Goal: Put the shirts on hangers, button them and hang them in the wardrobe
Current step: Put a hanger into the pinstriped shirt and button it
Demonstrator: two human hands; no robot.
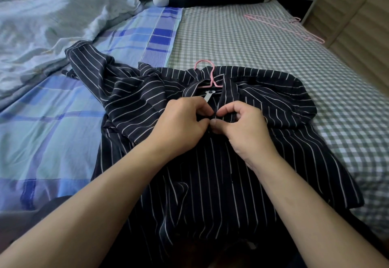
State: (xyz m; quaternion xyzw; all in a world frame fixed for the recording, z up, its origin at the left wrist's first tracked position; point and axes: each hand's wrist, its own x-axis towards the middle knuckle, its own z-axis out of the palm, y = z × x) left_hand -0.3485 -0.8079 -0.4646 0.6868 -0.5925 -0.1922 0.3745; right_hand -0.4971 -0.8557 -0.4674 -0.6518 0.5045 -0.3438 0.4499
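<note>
I have the striped shirt (pixel 210 162) flat on the bed (pixel 242 36) with the pink hanger (pixel 207 76) already in its collar. My left hand (pixel 181 120) and right hand (pixel 246 126) both pinch its placket near the top, so I judge buttoning barely begun; spare hangers (pixel 284 27) lie well apart, and hanging remains.

You have one striped shirt (pixel 210 162) under your two hands, left hand (pixel 179 124) and right hand (pixel 242 128). One pink hanger (pixel 207 76) sits just beyond your fingertips; two more pink hangers (pixel 284 26) lie well beyond your right hand. One blanket (pixel 52 25) lies beyond your left.
</note>
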